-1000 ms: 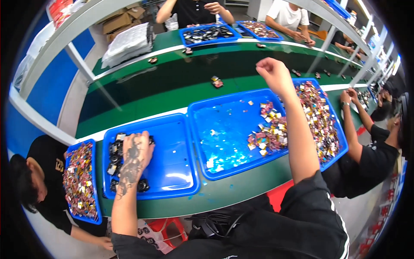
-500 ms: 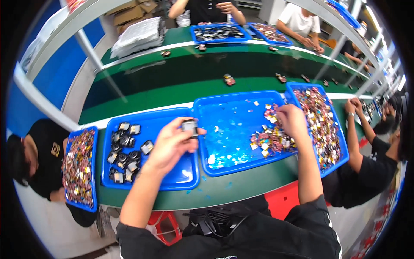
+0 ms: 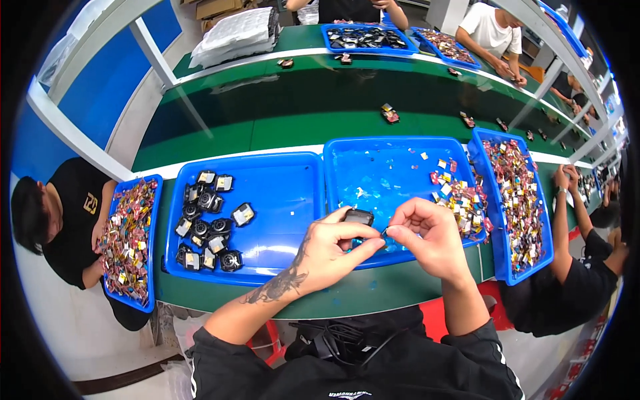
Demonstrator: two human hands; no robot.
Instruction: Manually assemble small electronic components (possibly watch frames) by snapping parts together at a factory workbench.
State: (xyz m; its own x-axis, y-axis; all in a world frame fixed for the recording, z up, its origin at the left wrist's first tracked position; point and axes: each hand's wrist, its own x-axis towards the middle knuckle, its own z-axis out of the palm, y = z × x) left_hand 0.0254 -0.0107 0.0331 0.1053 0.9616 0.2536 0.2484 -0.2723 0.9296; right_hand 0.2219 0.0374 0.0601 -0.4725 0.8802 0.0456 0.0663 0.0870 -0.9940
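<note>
My left hand [image 3: 328, 248] is closed around a small black casing [image 3: 359, 217], held over the near part of the middle blue tray [image 3: 347, 155]. Thumb and forefinger of my right hand [image 3: 432, 241] are pinched close to the left thumb tip; what lies between them is too small to make out. Beside that hand, in the same tray, is a heap of small circuit parts [image 3: 468, 203] in pink, yellow and white, with shiny blue film scraps [image 3: 363, 193] further left. Several black casings [image 3: 212, 203], some with a round face showing, lie in the left blue tray [image 3: 277, 193].
Trays full of small parts stand at the far left [image 3: 128, 240] and right [image 3: 517, 207]. Beyond a white rail runs a green belt [image 3: 280, 127] carrying scattered parts [image 3: 390, 113]. Co-workers sit on both sides and across, where there is another tray of black pieces [image 3: 367, 40].
My right hand has left the heap of parts and come leftward to my left hand. The left hand has moved right with the casing, now over the middle tray. The view has shifted slightly.
</note>
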